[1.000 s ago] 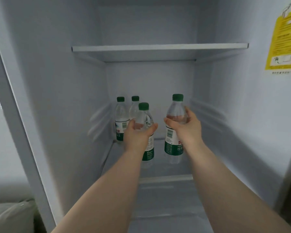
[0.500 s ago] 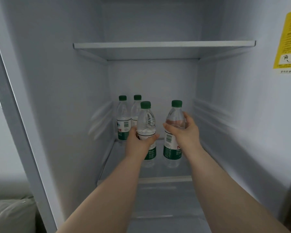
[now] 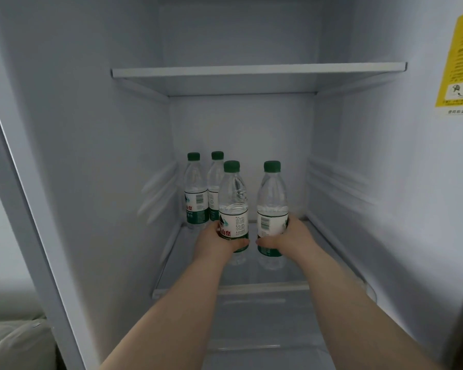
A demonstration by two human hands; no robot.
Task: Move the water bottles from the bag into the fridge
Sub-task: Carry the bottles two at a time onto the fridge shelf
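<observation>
At frame centre, left hand (image 3: 219,243) clasps the left bottle (image 3: 233,198), right hand (image 3: 288,240) the right bottle (image 3: 271,194); both have come down, seemingly onto the fridge shelf (image 3: 278,285), ready for release.

My left forearm (image 3: 187,303) and my right forearm (image 3: 340,297) are bare — smooth and slim, uncovered to the lower edge of view. My left hand (image 3: 211,236) and right hand (image 3: 292,236) are bare also — nails too small to judge.
</observation>
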